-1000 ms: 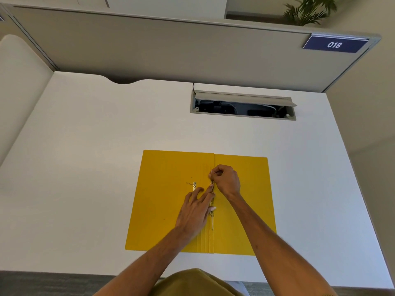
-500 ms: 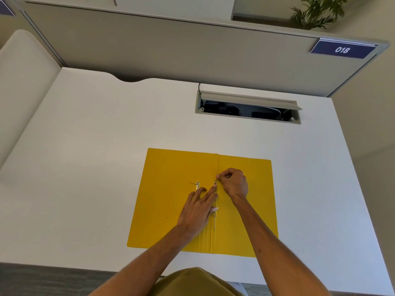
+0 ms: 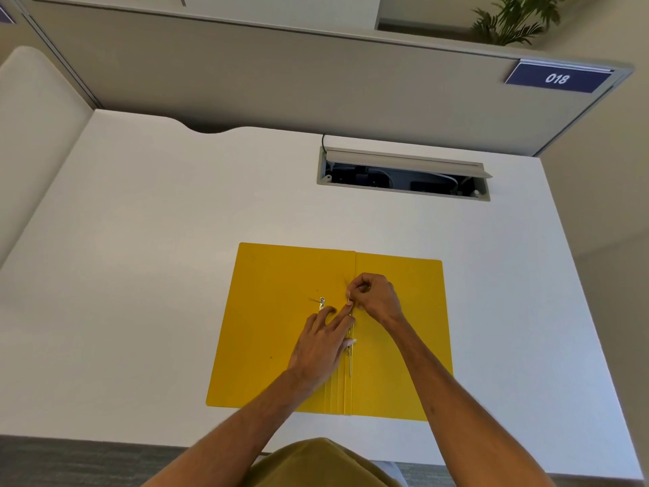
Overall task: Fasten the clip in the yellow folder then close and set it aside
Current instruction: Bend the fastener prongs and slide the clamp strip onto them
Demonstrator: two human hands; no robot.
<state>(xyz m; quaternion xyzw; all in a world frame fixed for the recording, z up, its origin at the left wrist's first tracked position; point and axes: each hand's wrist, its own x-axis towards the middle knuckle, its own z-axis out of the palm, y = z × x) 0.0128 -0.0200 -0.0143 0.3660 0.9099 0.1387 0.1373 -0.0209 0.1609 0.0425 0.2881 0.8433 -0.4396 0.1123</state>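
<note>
A yellow folder (image 3: 274,346) lies open and flat on the white desk (image 3: 158,258). A thin metal clip (image 3: 350,356) runs along its spine fold. My right hand (image 3: 374,297) pinches the clip's upper end with curled fingers. My left hand (image 3: 321,346) lies flat on the folder just left of the spine, fingertips pressing beside the clip. A small loose metal clip piece (image 3: 321,302) rests on the left cover, by my left fingertips. The middle of the clip is hidden under my hands.
A grey cable hatch (image 3: 404,177) stands open in the desk behind the folder. A beige partition (image 3: 281,82) with a blue "018" sign (image 3: 556,78) closes the back. The desk's front edge (image 3: 105,434) is just below the folder.
Both hands stay at the spine; my right fingers have shifted slightly on the clip's upper end. The view has tilted a little, so everything sits lower in frame.
</note>
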